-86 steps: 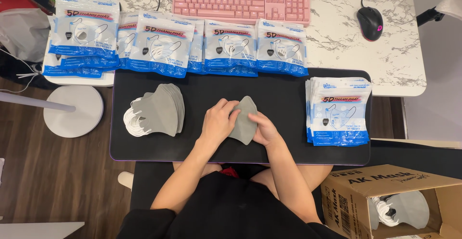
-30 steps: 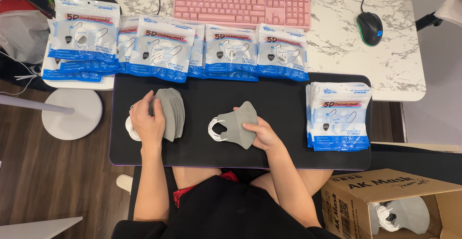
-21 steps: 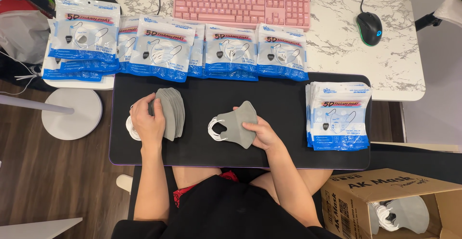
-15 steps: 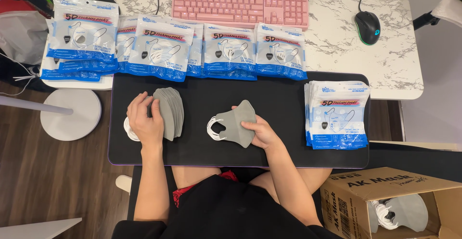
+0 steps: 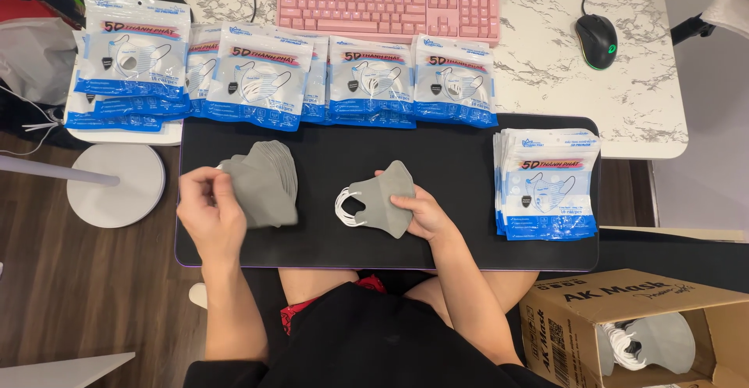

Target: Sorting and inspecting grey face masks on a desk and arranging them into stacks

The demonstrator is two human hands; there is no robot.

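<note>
Left hand (image 5: 209, 215), centre left of frame: grip pinching top grey mask (image 5: 261, 193) off fanned mask stack (image 5: 279, 163) on black mat (image 5: 460, 165). Right hand (image 5: 425, 212), frame centre: grip pressed onto small pile of grey masks (image 5: 382, 199), white ear loops toward left. Empty mask pouches stacked (image 5: 546, 185) at right edge of mat. Filled pouches in row (image 5: 374, 80) along upper bench. Cardboard box (image 5: 593, 318) lower right, masks inside.

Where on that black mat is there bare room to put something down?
Bare black mat lies between the right hand and the pouch stack, and between the mask pile and the held mask. The far edge under the pouch row is crowded.
</note>
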